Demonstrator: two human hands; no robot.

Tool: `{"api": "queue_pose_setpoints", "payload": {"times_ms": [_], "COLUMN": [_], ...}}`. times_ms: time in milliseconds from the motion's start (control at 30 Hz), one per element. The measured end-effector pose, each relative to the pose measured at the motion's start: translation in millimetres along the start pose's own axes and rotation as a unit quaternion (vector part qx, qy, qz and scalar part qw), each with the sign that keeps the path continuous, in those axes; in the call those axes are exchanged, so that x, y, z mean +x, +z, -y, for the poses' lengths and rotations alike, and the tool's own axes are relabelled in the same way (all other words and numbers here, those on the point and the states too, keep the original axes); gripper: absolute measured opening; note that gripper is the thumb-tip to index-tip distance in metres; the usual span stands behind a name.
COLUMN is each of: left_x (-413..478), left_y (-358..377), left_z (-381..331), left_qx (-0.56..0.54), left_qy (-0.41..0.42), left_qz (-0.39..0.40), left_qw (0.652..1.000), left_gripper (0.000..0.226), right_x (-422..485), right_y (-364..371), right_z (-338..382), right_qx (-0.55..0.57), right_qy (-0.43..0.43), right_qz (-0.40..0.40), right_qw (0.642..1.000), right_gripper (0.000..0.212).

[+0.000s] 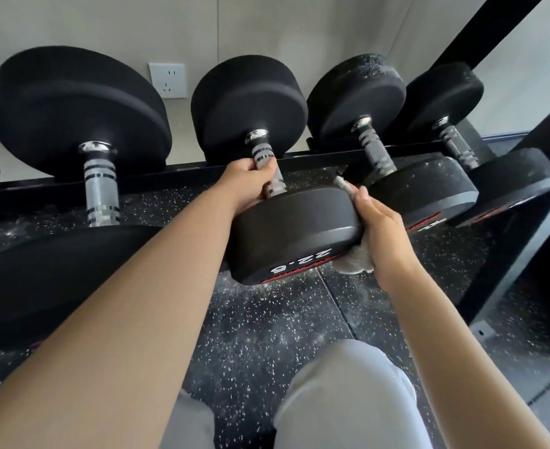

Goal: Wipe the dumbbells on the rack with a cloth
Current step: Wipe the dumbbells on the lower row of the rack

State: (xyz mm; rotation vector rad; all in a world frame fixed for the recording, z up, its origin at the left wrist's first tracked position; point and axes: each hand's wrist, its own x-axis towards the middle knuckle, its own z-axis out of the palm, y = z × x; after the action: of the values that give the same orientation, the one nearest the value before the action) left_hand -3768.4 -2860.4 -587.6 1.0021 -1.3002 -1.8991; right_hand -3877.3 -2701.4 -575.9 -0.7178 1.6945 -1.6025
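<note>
Your left hand (pixel 249 179) is wrapped round the knurled handle (pixel 260 150) of the 22.5 dumbbell (pixel 296 231), midway along the rack (pixel 186 171). Your right hand (pixel 380 231), fingers near straight, presses the grey cloth (pixel 358 260) to its near head. The left neighbour (pixel 73 270) looks clean and the dusty pair (pixel 422 189) toward the rack's right end waits, so I'd call it roughly halfway. There's a tight gap rightward and open floor below.

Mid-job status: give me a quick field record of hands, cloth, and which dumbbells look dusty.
left hand: grips the centre dumbbell's handle
right hand: presses the cloth against the right side of that dumbbell's near head
dusty: two right dumbbells, white specks on heads
no specks showing: big left dumbbell
</note>
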Motion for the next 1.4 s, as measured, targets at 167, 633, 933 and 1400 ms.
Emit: {"api": "queue_pose_setpoints", "payload": {"times_ms": [167, 633, 933, 1400], "left_x": [-1, 1, 2, 4], "left_y": [-1, 1, 1, 0], "left_z": [0, 1, 0, 0], "left_qx": [0.06, 0.011, -0.009, 0.052], "left_qy": [0.003, -0.005, -0.013, -0.015], "left_qz": [-0.011, -0.004, -0.02, -0.061], "left_qw": [0.998, 1.0, 1.0, 0.997], "left_gripper": [0.024, 0.031, 0.026, 0.021], "right_x": [-12, -1, 9, -4], "right_y": [20, 7, -3, 25], "right_z": [-3, 1, -5, 9], "right_qx": [-0.32, -0.062, -0.063, -0.404], "right_qy": [-0.258, -0.062, 0.001, -0.444], "right_qz": [-0.037, -0.018, 0.007, 0.041], "right_qw": [0.911, 0.996, 0.998, 0.799], "right_gripper": [0.035, 0.028, 0.036, 0.032]}}
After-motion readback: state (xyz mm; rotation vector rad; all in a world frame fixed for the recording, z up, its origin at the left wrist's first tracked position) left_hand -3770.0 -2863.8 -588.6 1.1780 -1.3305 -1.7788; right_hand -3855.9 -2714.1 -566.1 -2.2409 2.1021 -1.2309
